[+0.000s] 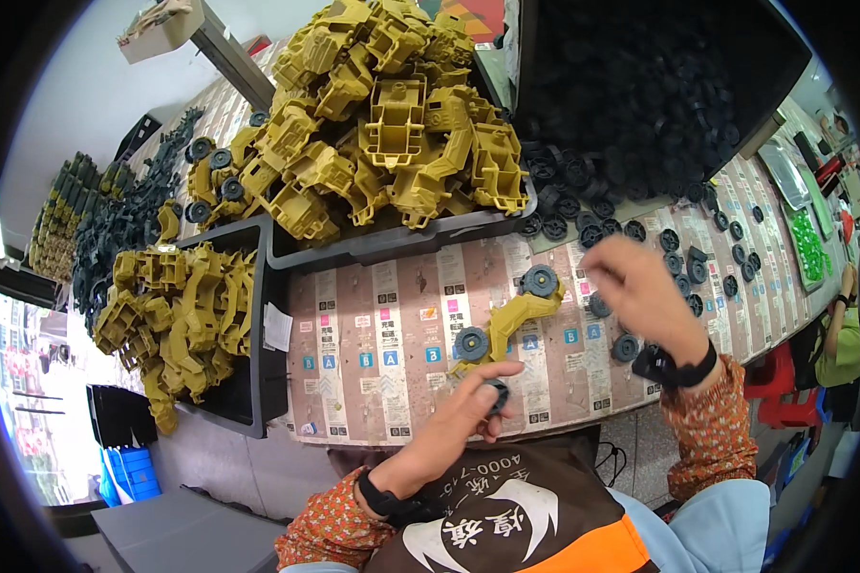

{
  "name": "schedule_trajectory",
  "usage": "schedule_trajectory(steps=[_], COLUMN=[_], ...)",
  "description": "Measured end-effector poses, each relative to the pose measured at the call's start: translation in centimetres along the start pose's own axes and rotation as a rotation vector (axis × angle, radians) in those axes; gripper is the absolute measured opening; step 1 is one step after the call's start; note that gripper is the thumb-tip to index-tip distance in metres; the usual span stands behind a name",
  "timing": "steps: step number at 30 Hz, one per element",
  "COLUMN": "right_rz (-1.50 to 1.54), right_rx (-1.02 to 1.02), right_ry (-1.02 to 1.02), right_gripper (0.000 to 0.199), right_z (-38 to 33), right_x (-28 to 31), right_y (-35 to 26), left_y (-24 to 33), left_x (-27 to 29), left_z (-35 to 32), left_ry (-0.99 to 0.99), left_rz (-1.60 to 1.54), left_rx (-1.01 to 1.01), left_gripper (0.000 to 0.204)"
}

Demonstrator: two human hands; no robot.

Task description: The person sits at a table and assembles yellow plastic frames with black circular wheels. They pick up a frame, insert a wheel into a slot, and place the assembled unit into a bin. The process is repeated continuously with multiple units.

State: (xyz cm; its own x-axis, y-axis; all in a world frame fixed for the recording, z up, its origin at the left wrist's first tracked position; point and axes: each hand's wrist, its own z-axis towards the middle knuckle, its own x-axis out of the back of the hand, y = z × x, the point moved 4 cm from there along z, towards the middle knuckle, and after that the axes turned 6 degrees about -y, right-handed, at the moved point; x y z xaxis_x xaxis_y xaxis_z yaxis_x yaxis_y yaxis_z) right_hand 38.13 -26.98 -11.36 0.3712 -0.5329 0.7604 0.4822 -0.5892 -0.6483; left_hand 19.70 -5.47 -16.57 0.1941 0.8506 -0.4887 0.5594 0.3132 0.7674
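In my left hand (pixel 454 420) a small dark wheel (pixel 497 396) is held between bent fingers, just above the near part of the table. Right beyond it lies a mustard-yellow plastic toy vehicle part (pixel 511 323), set at a slant. Two grey-black wheels sit on this part, a far wheel (pixel 539 281) and a near wheel (pixel 470 344). My right hand (pixel 645 291) hovers to the right of the part, over the loose wheels; its bent fingers are smeared by motion, so whether they hold anything is unclear.
A black tray (pixel 401 241) heaped with yellow parts stands at the back, and a smaller black tray (pixel 258 382) at left. Loose black wheels (pixel 674 263) lie at right before a large dark bin (pixel 516 86). Dark parts (pixel 124 239) pile at far left. Another person's arm (pixel 836 320) shows at far right.
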Motion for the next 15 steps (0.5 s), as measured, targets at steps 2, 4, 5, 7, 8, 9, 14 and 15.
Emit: schedule_trajectory(steps=[2, 4, 5, 7, 8, 9, 14, 15], right_rz=[0.212, 0.275, 0.294, 0.324, 0.334, 0.345, 0.534, 0.451], right_rx=[0.078, 0.282, 0.172, 0.089, 0.114, 0.137, -0.197, -0.299], right_ry=[-0.388, -0.447, -0.443, -0.352, -0.266, -0.176, -0.141, -0.098], right_gripper=[0.029, 0.039, 0.04, 0.038, 0.036, 0.034, 0.023, 0.023], right_z=[-1.8, -3.8, -4.5, -5.6, -6.1, -6.4, -8.2, -8.5], right_x=[-2.7, -5.3, -6.1, -7.3, -7.9, -8.2, -7.6, -7.2], right_y=[-3.4, -5.7, -6.0, -6.2, -6.0, -5.9, -2.3, -1.1], left_y=[-0.5, -0.9, -2.1, -2.6, -2.8, -3.4, 3.4, 4.7], left_x=[-0.6, -1.6, -1.4, -1.8, -1.8, -1.7, -2.0, -2.5], left_z=[0.6, 1.1, 1.4, 1.5, 1.4, 1.3, -0.6, -0.6], left_ry=[-0.04, -0.057, -0.072, -0.08, -0.084, -0.127, 0.174, 0.313], left_rz=[0.098, 0.095, 0.019, 0.042, 0.053, 0.026, 1.154, 1.419], left_rx=[0.02, 0.05, 0.116, 0.052, 0.02, 0.038, -0.231, -0.422], left_gripper=[0.042, 0.043, 0.051, 0.047, 0.045, 0.047, 0.055, 0.059])
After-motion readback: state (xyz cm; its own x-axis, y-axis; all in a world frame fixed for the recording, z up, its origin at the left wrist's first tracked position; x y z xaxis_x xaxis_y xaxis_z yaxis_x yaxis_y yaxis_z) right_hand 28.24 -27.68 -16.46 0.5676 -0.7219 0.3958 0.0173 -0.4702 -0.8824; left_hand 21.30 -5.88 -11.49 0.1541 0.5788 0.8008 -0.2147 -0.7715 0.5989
